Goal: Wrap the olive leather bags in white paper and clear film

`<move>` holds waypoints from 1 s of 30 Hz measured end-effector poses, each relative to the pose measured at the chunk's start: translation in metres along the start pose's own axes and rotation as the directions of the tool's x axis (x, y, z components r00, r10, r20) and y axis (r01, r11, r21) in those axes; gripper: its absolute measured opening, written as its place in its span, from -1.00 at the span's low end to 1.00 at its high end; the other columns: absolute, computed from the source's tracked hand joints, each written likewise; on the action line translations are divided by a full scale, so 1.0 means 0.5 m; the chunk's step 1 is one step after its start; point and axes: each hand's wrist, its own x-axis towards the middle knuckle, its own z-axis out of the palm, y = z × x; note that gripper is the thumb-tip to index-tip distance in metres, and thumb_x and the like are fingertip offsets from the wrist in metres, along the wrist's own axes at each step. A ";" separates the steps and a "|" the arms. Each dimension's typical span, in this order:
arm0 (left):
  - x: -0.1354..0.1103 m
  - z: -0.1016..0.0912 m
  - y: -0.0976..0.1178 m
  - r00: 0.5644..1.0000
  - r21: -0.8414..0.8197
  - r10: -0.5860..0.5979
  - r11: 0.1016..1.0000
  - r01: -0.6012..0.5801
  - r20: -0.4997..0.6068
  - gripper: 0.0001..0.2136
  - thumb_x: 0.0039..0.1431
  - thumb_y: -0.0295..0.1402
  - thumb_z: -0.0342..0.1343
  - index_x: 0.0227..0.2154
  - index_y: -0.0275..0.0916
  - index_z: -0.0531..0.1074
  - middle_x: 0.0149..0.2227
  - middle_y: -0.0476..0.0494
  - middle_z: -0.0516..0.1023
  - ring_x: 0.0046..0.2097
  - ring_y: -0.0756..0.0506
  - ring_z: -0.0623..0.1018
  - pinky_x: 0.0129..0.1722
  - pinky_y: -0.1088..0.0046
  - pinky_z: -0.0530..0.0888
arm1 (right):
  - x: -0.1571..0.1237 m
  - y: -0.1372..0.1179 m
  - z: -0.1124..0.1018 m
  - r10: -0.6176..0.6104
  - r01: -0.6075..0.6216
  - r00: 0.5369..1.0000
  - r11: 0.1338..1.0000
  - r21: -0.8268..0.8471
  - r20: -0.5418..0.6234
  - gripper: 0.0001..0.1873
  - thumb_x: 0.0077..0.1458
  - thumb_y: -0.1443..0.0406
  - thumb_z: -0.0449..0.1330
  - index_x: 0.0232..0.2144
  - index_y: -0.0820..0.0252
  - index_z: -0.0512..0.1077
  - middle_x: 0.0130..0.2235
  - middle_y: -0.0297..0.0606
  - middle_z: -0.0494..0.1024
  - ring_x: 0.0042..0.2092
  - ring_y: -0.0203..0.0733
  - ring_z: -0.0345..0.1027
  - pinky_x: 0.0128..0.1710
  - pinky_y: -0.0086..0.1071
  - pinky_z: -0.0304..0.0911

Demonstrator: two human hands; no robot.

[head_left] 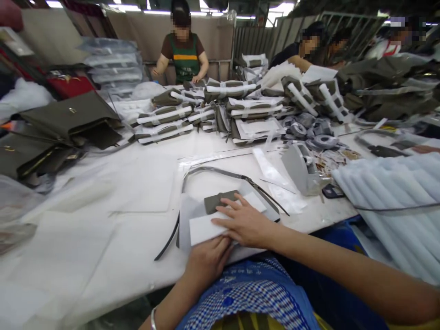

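Note:
A flat grey-and-olive bag piece, its panel (184, 208) partly wrapped in translucent film, lies on the table in front of me. Over it rests a white foam strip (204, 229), with a small olive piece (215, 204) at its far side. My right hand (245, 222) lies flat across the strip, fingers spread, the fingertips reaching the olive piece. At the near edge, my left hand (208, 256) has its fingers closed together on the strip; their tips are partly hidden by my right hand. A dark strap (220, 169) arches around the far side.
Wrapped olive bags (247, 110) are stacked at the back. Olive bags (68, 117) stand at left. Tape rolls (323, 141), a grey tape dispenser (299, 167) and white foam rolls (395, 197) are at right. A co-worker (185, 50) stands across the table (144, 183).

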 end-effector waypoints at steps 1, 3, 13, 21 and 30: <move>-0.001 0.001 0.000 1.000 -0.011 -0.008 1.000 0.008 0.008 -0.76 0.35 -0.37 -0.03 -0.02 -0.23 0.44 -0.18 -0.16 0.63 -0.22 -0.08 0.63 -0.20 0.45 0.58 | -0.004 0.009 0.015 0.011 -0.012 1.000 1.000 0.016 0.029 -0.50 0.28 0.07 0.10 0.22 -0.04 0.28 0.29 -0.05 0.23 0.28 0.26 0.07 0.18 0.24 0.03; -0.003 0.003 -0.002 1.000 -0.021 -0.009 1.000 0.009 0.015 -0.73 0.35 -0.36 -0.02 0.06 -0.22 0.40 -0.15 -0.15 0.62 -0.20 -0.07 0.62 -0.21 0.47 0.57 | -0.015 0.023 0.032 0.034 -0.036 0.998 0.999 0.034 0.057 -0.46 0.30 0.03 0.05 0.28 -0.15 0.17 0.34 -0.07 0.13 0.31 0.28 -0.01 0.19 0.27 -0.03; -0.005 0.010 -0.005 1.000 -0.027 0.014 1.000 -0.014 -0.011 -0.73 0.36 -0.38 -0.02 0.06 -0.24 0.41 -0.15 -0.14 0.64 -0.23 -0.08 0.64 -0.24 0.46 0.58 | -0.047 0.004 0.060 0.103 -0.101 0.994 0.994 0.044 -0.031 -0.51 0.33 0.15 0.02 0.28 -0.12 0.18 0.36 -0.14 0.10 0.28 0.13 0.04 0.20 0.06 0.06; -0.014 -0.017 -0.004 0.969 -0.077 0.139 0.985 -0.157 -0.203 -0.65 0.30 -0.55 0.01 0.12 -0.26 0.37 -0.03 -0.14 0.60 -0.04 -0.04 0.60 0.02 0.50 0.51 | -0.060 0.027 0.093 0.021 -0.013 0.998 0.989 0.150 -0.053 -0.46 0.35 0.06 -0.03 0.31 -0.03 0.11 0.38 -0.29 0.05 0.39 0.00 -0.20 0.34 0.02 -0.17; 0.049 0.020 -0.005 0.984 0.051 -0.022 0.998 0.031 -0.179 -0.38 0.32 -0.31 -0.01 0.37 -0.21 -0.09 0.39 -0.31 0.00 0.27 -0.32 0.31 0.06 0.18 0.53 | -0.051 0.032 0.114 -0.005 0.021 0.988 0.994 0.103 -0.157 -0.62 0.36 0.17 -0.02 0.12 0.17 0.33 0.28 -0.24 0.28 0.36 -0.08 -0.06 0.34 -0.02 -0.10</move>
